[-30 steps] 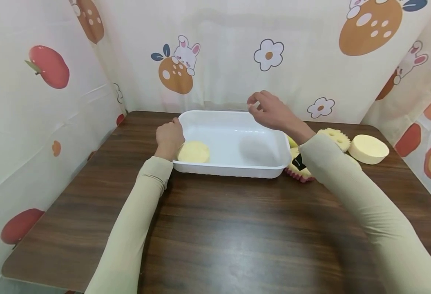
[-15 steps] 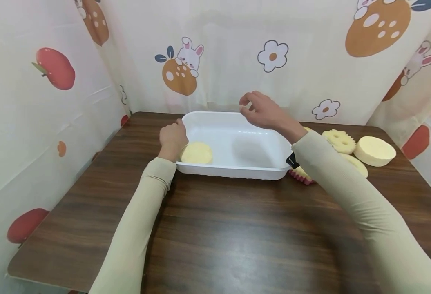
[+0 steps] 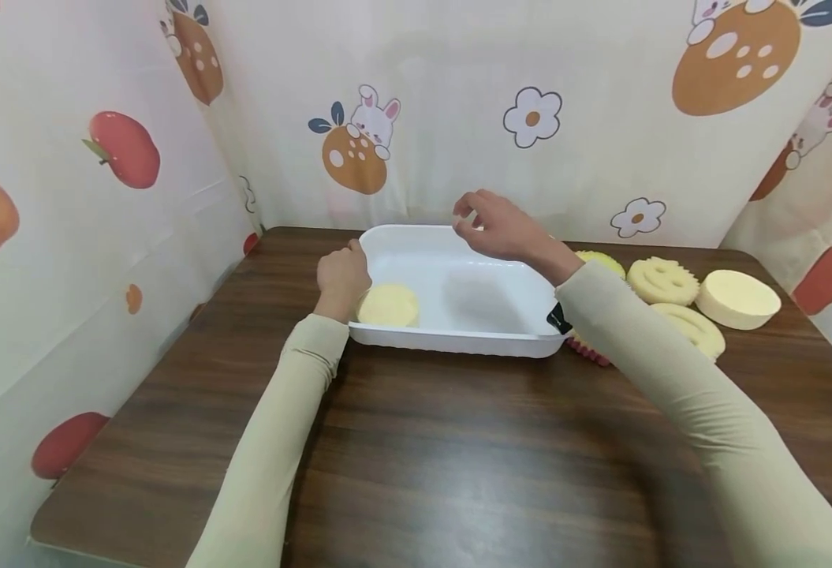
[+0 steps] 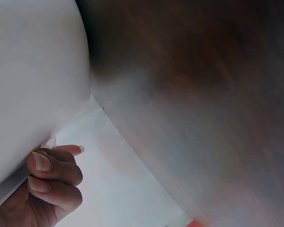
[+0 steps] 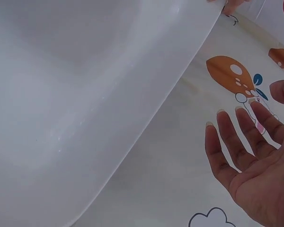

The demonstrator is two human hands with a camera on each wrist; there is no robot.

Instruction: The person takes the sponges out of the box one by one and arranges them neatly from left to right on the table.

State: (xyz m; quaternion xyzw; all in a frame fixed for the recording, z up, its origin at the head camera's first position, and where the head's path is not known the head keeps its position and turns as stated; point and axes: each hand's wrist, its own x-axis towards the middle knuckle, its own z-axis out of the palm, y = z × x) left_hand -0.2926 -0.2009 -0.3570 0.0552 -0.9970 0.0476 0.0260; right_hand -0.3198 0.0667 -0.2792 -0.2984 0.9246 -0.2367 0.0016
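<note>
A white rectangular tray (image 3: 451,342) stands on the table near the back wall. My left hand (image 3: 345,278) grips its left rim; in the left wrist view the curled fingers (image 4: 61,194) hold the tray's edge. Inside the tray, at the near left corner, lies a pale yellow round piece (image 3: 390,306). Over the far rim my right hand (image 3: 504,227) hovers with nothing in it. The right wrist view shows its fingers (image 5: 217,151) spread and loosely bent, apart from the tray wall.
Right of the tray lie several pale yellow pieces: a smiling-face one (image 3: 662,281), an oval one (image 3: 692,327) and a thick round one (image 3: 738,300). A pink-edged piece (image 3: 586,347) is partly hidden by my right sleeve. A printed curtain (image 3: 451,118) hangs behind the dark wooden table (image 3: 458,442).
My right hand has drifted slightly left above the tray's far rim. The left hand keeps its grip on the tray. The head view has shifted a little.
</note>
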